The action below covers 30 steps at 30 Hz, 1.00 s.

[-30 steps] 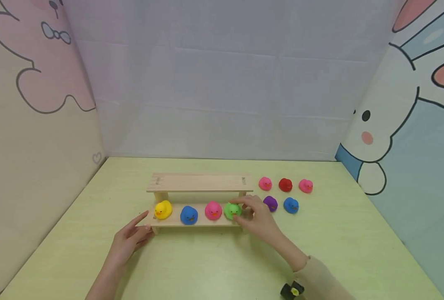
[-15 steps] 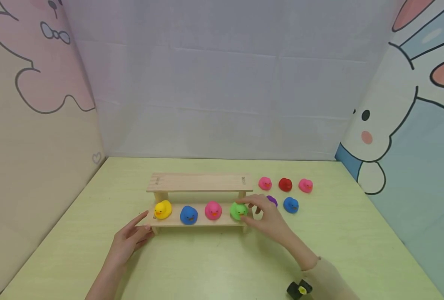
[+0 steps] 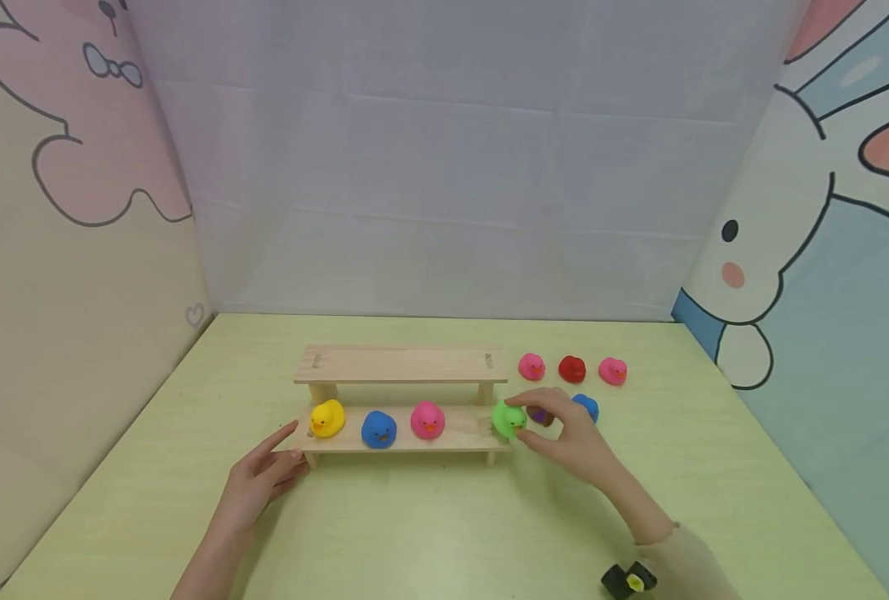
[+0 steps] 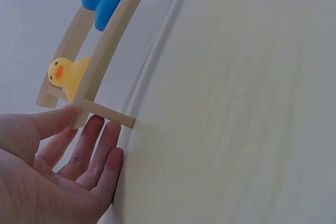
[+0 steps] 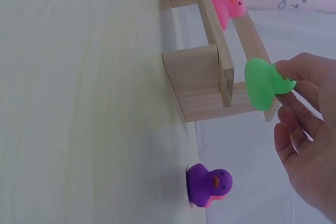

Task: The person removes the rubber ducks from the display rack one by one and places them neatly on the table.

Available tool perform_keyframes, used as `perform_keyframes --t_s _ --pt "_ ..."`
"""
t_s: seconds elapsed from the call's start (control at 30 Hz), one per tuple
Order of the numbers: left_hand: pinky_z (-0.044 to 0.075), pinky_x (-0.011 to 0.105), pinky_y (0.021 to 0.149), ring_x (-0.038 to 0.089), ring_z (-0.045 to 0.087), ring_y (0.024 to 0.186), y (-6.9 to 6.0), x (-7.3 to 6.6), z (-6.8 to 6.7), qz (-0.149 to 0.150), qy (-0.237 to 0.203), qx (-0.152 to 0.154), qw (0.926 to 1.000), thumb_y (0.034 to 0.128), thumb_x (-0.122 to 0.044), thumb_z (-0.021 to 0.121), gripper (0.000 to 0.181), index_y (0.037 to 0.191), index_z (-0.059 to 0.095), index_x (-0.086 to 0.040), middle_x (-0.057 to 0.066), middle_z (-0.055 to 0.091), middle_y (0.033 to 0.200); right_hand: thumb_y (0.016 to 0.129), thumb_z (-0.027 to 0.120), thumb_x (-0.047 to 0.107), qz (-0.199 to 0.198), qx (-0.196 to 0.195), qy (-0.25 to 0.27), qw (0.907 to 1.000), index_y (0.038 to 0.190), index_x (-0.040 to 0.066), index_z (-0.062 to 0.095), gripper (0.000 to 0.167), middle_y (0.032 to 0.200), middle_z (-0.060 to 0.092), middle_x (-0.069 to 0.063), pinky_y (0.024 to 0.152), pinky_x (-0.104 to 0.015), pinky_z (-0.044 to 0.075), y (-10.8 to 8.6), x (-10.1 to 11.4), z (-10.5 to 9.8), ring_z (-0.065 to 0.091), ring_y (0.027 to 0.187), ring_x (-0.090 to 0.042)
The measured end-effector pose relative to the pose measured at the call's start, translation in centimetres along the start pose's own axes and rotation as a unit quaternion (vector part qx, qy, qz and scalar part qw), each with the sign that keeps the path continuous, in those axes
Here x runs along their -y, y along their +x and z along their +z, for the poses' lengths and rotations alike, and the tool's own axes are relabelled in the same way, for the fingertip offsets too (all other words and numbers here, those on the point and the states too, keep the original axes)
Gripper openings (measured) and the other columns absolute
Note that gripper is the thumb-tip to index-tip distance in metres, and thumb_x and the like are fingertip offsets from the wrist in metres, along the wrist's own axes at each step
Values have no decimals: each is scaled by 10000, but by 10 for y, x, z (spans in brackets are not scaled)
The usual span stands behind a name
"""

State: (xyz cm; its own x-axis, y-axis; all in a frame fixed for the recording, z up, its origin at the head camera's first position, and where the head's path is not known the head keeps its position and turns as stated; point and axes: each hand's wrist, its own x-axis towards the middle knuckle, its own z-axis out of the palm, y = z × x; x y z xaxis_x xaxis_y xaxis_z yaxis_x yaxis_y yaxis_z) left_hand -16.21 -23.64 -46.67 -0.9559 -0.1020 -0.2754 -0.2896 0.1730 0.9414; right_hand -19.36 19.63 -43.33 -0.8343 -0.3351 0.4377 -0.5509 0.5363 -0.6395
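A two-tier wooden shelf [image 3: 399,365] stands on the table. My left hand [image 3: 260,483] holds its lower left end; the left wrist view shows the thumb at the board's end and the fingers by the leg. My right hand [image 3: 571,437] pinches a green rubber duck [image 3: 508,419] between thumb and fingers, at the right end of the lower board. In the right wrist view that green duck [image 5: 261,84] is beyond the board's end, apart from it. On the lower board sit a yellow duck [image 3: 327,418], a blue duck [image 3: 379,429] and a pink duck [image 3: 427,420].
Right of the shelf, more rubber ducks stand on the table [image 3: 384,533]: pink [image 3: 531,367], red [image 3: 571,369] and another pink [image 3: 612,371] behind, purple [image 5: 207,184] and blue [image 3: 586,406] in front. My right hand partly covers the front two in the head view.
My right hand has moved right along the lower board with the green duck, from beside the pink duck to the board's right end. My left hand stays put.
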Motion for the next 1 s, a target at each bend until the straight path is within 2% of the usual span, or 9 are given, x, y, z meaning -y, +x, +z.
perform_keyframes --t_s 0.23,0.43,0.63,0.87,1.0 --pt "538 182 847 -8 700 945 0 0 1 22 95 -36 9999 992 -325 599 588 1531 378 -248 -91 691 1017 835 780 87 81 -222 -329 9992 1194 198 683 388 1045 671 31 713 -265 502 -3 -13 -17 547 869 -95" --pt "537 177 840 -8 700 943 0 0 1 2 96 -36 9999 984 -325 612 598 1530 381 -244 -80 691 1019 828 785 81 279 -445 -460 9976 1202 184 677 403 1107 669 15 709 -280 528 -7 -21 -33 523 904 -24" --pt "528 169 842 -13 700 943 -1 0 0 22 81 -38 10000 989 -343 600 591 1530 379 -257 -85 697 1038 818 778 32 298 -655 -572 9958 1216 134 671 424 1124 676 -13 724 -283 513 -10 -32 -50 542 923 -48" --pt "530 172 833 -37 693 915 0 2 0 38 55 -22 10000 985 -334 609 603 1533 376 -240 -114 691 981 849 761 71 653 -696 -995 9905 1217 154 673 387 1108 662 -18 741 -292 513 -13 -47 -65 485 927 33" --pt "532 182 844 -36 693 915 0 2 0 36 23 -4 10000 989 -311 605 596 1534 374 -237 -115 691 977 861 748 76 744 -694 -1113 9886 1225 131 668 377 1121 654 -56 735 -272 513 -14 -53 -72 461 919 52"
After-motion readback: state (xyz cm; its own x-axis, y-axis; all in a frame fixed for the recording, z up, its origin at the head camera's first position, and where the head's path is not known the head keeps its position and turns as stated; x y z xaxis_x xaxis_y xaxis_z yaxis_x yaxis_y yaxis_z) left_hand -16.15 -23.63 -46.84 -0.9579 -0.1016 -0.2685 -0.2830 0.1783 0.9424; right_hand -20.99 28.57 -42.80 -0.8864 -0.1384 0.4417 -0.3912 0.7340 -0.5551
